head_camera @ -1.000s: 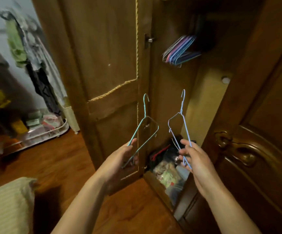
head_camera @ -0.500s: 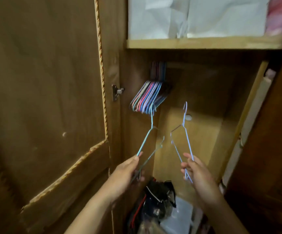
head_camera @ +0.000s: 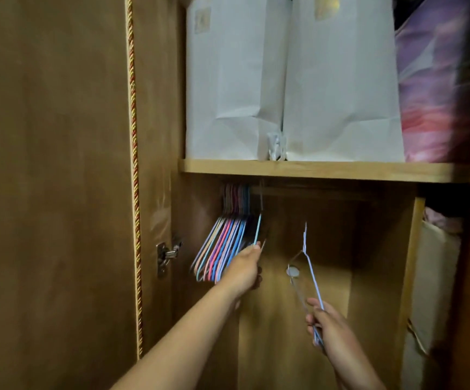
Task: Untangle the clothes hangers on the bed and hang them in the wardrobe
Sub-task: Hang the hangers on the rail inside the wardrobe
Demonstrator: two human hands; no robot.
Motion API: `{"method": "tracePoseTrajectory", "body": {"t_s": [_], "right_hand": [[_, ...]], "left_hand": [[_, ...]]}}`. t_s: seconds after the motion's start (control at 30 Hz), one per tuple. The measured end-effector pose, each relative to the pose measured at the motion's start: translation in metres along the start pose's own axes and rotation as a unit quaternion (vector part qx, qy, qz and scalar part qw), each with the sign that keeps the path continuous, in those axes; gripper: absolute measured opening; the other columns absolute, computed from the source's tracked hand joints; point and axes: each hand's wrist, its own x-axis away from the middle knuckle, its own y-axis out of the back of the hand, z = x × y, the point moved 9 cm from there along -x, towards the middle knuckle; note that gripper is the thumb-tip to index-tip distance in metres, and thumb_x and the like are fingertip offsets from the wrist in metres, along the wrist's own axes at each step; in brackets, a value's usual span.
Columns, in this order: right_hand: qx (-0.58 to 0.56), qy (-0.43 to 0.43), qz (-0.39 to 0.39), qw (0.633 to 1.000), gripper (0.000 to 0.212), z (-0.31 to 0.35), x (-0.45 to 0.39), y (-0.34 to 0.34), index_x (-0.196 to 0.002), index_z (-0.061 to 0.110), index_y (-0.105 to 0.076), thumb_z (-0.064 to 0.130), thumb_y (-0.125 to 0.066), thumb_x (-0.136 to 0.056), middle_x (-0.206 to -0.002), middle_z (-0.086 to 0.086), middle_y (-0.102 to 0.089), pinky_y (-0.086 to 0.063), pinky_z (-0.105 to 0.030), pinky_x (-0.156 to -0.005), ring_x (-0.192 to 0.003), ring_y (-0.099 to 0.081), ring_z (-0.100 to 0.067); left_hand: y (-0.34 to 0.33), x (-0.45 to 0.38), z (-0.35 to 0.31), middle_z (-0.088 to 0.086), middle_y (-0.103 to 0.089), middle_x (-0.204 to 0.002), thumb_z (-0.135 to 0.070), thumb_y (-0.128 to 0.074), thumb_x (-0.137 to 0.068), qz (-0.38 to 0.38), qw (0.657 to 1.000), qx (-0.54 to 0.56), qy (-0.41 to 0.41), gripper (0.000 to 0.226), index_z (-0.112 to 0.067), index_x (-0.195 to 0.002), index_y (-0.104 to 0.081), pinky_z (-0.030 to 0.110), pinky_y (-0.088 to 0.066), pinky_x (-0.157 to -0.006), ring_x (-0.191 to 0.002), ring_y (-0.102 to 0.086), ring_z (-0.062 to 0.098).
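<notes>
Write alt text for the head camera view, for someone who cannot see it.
A person's left hand lifts a teal wire hanger toward the wardrobe rail, beside a bunch of coloured hangers already hung there. The right hand holds a pale blue wire hanger lower down. White paper bags stand on the shelf above.

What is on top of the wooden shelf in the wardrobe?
Two white paper bags stand on the shelf, with a pink and purple bundle beside them. Anything behind them is hidden.

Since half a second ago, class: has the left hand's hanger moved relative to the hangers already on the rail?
Yes. The left hand has lifted its teal hanger up beside the hung hangers, hook reaching the rail.
</notes>
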Motion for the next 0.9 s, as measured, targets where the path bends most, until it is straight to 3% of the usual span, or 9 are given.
{"method": "tracePoseTrajectory", "body": {"t_s": [0.07, 0.13, 0.23, 0.4, 0.63, 0.7, 0.77, 0.83, 0.9], "right_hand": [[0.001, -0.001, -0.006, 1.000, 0.022, -0.002, -0.007, -0.001, -0.103, 0.026, -0.064, 0.015, -0.045, -0.102, -0.069, -0.001, -0.059, -0.034, -0.021, -0.050, -0.060, -0.050, -0.015], [0.006, -0.007, 0.001, 1.000, 0.023, -0.003, -0.008, -0.003, -0.102, 0.025, -0.064, 0.013, -0.044, -0.102, -0.071, -0.003, -0.058, -0.035, -0.017, -0.046, -0.060, -0.049, -0.014], [0.004, -0.016, 0.012, 1.000, 0.023, 0.003, -0.008, -0.002, -0.101, 0.024, -0.063, 0.012, -0.044, -0.102, -0.074, -0.005, -0.056, -0.033, -0.019, -0.046, -0.061, -0.048, -0.015], [0.012, -0.007, 0.016, 1.000, 0.022, 0.009, -0.015, -0.002, -0.106, 0.031, -0.064, 0.020, -0.045, -0.102, -0.078, -0.003, -0.060, -0.037, -0.026, -0.057, -0.069, -0.052, -0.017], [0.042, 0.039, 0.019, 0.998, 0.025, 0.024, -0.012, -0.017, -0.110, 0.032, -0.067, 0.020, -0.047, -0.100, -0.088, 0.003, -0.064, -0.039, -0.022, -0.066, -0.080, -0.058, -0.010], [0.059, 0.062, 0.009, 0.996, 0.026, 0.030, -0.007, -0.020, -0.115, 0.033, -0.067, 0.024, -0.048, -0.100, -0.097, 0.008, -0.064, -0.043, -0.025, -0.076, -0.093, -0.059, -0.011], [0.082, 0.098, 0.000, 0.992, 0.026, 0.050, -0.002, -0.028, -0.117, 0.035, -0.064, 0.026, -0.046, -0.100, -0.107, 0.009, -0.062, -0.044, -0.029, -0.090, -0.104, -0.058, -0.011], [0.121, 0.127, -0.016, 0.984, 0.026, 0.076, -0.007, -0.041, -0.119, 0.033, -0.062, 0.026, -0.044, -0.101, -0.111, 0.004, -0.063, -0.044, -0.025, -0.085, -0.101, -0.058, -0.012], [0.155, 0.139, -0.035, 0.977, 0.028, 0.094, -0.028, -0.054, -0.123, 0.030, -0.061, 0.029, -0.043, -0.101, -0.119, -0.004, -0.062, -0.045, -0.030, -0.089, -0.104, -0.058, -0.018]], "left_hand": [[-0.007, -0.013, -0.009, -0.017, -0.052, -0.083, -0.033, -0.033, -0.108, 0.005, 1.000, -0.016, -0.022, 0.033, -0.028, -0.133, -0.055, -0.002, -0.037, -0.050, -0.069, -0.047, -0.006], [-0.007, -0.028, -0.008, -0.014, -0.056, -0.092, -0.029, -0.033, -0.108, -0.014, 1.000, -0.014, -0.020, 0.037, -0.019, -0.137, -0.053, 0.001, -0.038, -0.050, -0.071, -0.047, -0.006], [-0.003, -0.038, -0.001, -0.006, -0.055, -0.095, -0.024, -0.032, -0.108, -0.050, 0.999, -0.010, 0.009, 0.033, -0.016, -0.128, -0.056, 0.015, -0.039, -0.061, -0.072, -0.048, 0.001], [0.006, -0.040, 0.020, 0.006, -0.052, -0.142, -0.036, -0.030, -0.108, -0.054, 0.993, -0.088, 0.054, 0.044, -0.014, -0.141, -0.049, 0.023, -0.030, -0.097, -0.129, -0.047, 0.023], [0.016, -0.023, 0.034, 0.007, -0.034, -0.158, -0.038, -0.042, -0.104, -0.018, 0.970, -0.230, 0.071, 0.058, -0.018, -0.155, -0.024, 0.033, -0.033, -0.114, -0.139, -0.041, 0.029], [0.027, -0.014, 0.040, 0.009, -0.043, -0.151, -0.035, -0.046, -0.102, -0.010, 0.964, -0.255, 0.079, 0.057, -0.022, -0.154, -0.026, 0.039, -0.044, -0.108, -0.128, -0.053, 0.031], [0.040, -0.003, 0.041, 0.011, -0.055, -0.139, -0.031, -0.047, -0.102, -0.013, 0.961, -0.265, 0.079, 0.052, -0.025, -0.151, -0.031, 0.034, -0.055, -0.090, -0.109, -0.064, 0.026], [0.055, 0.005, 0.037, 0.010, -0.059, -0.131, -0.029, -0.047, -0.102, -0.017, 0.959, -0.274, 0.076, 0.048, -0.027, -0.149, -0.036, 0.023, -0.052, -0.065, -0.088, -0.063, 0.017], [0.066, 0.008, 0.031, 0.011, -0.060, -0.132, -0.026, -0.046, -0.103, -0.022, 0.958, -0.279, 0.069, 0.045, -0.025, -0.147, -0.040, 0.016, -0.044, -0.052, -0.084, -0.063, 0.015]]}}
